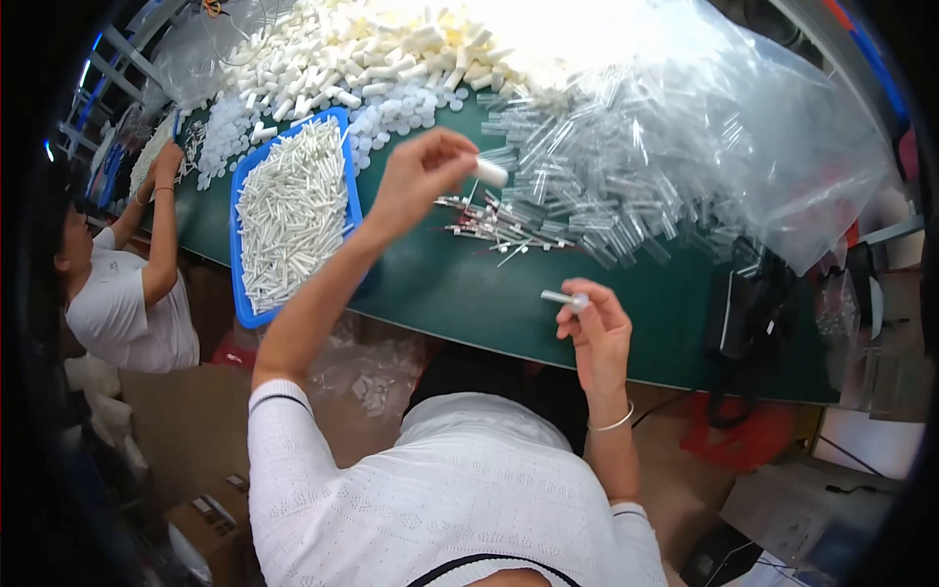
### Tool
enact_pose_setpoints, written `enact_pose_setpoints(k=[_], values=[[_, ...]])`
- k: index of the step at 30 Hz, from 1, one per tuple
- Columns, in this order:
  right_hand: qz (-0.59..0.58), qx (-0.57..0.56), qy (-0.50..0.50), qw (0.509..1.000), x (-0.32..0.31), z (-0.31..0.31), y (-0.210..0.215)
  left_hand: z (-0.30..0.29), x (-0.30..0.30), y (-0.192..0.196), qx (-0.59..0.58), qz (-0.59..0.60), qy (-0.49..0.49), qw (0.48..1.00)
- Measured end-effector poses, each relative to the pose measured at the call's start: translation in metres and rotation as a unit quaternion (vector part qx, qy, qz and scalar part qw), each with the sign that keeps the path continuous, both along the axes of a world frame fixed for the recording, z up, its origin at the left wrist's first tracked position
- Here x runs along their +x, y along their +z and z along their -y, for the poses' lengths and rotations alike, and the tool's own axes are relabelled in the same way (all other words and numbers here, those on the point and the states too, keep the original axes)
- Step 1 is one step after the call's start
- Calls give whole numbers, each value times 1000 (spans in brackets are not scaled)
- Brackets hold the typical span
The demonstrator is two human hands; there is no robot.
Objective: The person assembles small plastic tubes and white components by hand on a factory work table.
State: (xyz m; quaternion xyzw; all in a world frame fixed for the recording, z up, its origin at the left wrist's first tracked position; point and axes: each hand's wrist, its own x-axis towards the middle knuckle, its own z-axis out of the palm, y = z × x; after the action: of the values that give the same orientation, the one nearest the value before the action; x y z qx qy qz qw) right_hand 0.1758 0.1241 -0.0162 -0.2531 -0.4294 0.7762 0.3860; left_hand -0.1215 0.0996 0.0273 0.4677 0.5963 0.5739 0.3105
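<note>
Nearest, at the bottom of the frame, we see the wearer's white top. Just right of centre, the right hand is half curled, its thumb and fingertips pinched on a thin white rod with a translucent cap; the rod points left, above the near edge of the green table. At centre left, we note a blue tray filled with short white sticks. The left hand, reaching to the upper middle, has its fingers bent and closed on a white plug. Just below the plug lie thin red-and-white pieces; to their right we find a heap of clear tubes. Farther off, pale discs lie before a pile of white cylinders, and a clear bag fills the upper right. At far left, we observe a co-worker reaching over the table.
</note>
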Motion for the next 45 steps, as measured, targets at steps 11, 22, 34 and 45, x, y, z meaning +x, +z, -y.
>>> enact_pose_setpoints(k=[11,22,34,45], values=[[-60,-61,74,994,-6,26,-5,93,119,-27,-116,275,-114,947],[-16,-72,91,993,9,36,-7,99,124,-20,-69,-164,-109,978],[64,119,55,989,2,44,-6,110,127,-11,-60,-38,-41,997],[325,497,-33,804,0,21,5,13,35,-12,46,-292,49,954]])
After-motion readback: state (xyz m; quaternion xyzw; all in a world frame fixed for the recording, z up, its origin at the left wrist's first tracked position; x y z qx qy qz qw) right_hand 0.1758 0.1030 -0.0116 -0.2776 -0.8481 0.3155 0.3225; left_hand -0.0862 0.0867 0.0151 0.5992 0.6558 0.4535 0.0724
